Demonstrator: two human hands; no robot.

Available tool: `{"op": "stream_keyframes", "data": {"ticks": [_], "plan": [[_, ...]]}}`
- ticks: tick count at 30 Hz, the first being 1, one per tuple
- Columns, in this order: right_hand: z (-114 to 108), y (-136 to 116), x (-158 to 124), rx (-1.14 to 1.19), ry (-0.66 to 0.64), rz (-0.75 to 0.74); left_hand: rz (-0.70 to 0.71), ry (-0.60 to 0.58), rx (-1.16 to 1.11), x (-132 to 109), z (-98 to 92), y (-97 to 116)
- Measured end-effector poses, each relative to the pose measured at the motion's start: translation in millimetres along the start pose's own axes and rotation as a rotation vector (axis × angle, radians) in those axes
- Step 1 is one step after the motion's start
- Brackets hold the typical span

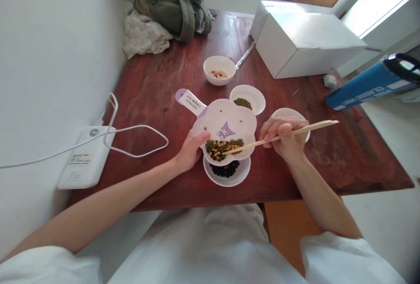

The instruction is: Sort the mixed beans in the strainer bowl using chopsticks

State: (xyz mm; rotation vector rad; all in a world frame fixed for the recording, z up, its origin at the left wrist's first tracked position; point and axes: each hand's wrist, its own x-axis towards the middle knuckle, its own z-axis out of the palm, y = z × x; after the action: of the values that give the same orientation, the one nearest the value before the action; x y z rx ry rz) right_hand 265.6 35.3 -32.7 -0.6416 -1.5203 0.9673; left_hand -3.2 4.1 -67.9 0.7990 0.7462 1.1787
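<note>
Now: L grip closed on flower-shaped plate, R grip pinching chopsticks, tips in mixed beans.

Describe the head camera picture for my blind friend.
A left hand holds a flower-shaped plate of mixed beans while a right hand holds wooden chopsticks over them. White bowls of beans sit nearby on a red-brown wooden table.

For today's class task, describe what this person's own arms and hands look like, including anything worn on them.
The left forearm and right forearm are bare and emerge from a loose white left sleeve and right sleeve. The left hand and right hand show no gloves, and no rings or watch are visible.
</note>
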Motion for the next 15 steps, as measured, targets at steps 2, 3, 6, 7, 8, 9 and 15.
{"op": "stream_keyframes", "data": {"ticks": [2, 3, 6, 7, 8, 9, 15], "plan": [[1.2, -1.5, 0.4, 0.017, 0.025, -0.006, -0.001, -0.002, 0.004, -0.1, 0.3, 0.2], [1.9, -2.3, 0.8, 0.031, 0.042, -0.008, -0.002, -0.003, 0.004, -0.1, 0.3, 0.2], [3.1, -3.1, 1.5, 0.062, 0.06, -0.006, -0.006, -0.011, 0.005, 0.1, -0.2, -0.1], [3.0, -2.6, 1.3, 0.06, 0.05, 0.004, -0.007, -0.013, 0.007, 0.2, -0.6, -0.3], [2.6, -1.6, 0.9, 0.053, 0.037, 0.021, -0.008, -0.013, 0.007, 0.3, -0.9, -0.5], [2.2, -0.4, 0.3, 0.046, 0.026, 0.039, -0.009, -0.012, 0.007, 0.3, -1.2, -0.7], [2.0, 5.4, -2.3, 0.059, 0.0, 0.101, -0.027, -0.001, -0.003, -0.8, -1.4, -1.0]]}}
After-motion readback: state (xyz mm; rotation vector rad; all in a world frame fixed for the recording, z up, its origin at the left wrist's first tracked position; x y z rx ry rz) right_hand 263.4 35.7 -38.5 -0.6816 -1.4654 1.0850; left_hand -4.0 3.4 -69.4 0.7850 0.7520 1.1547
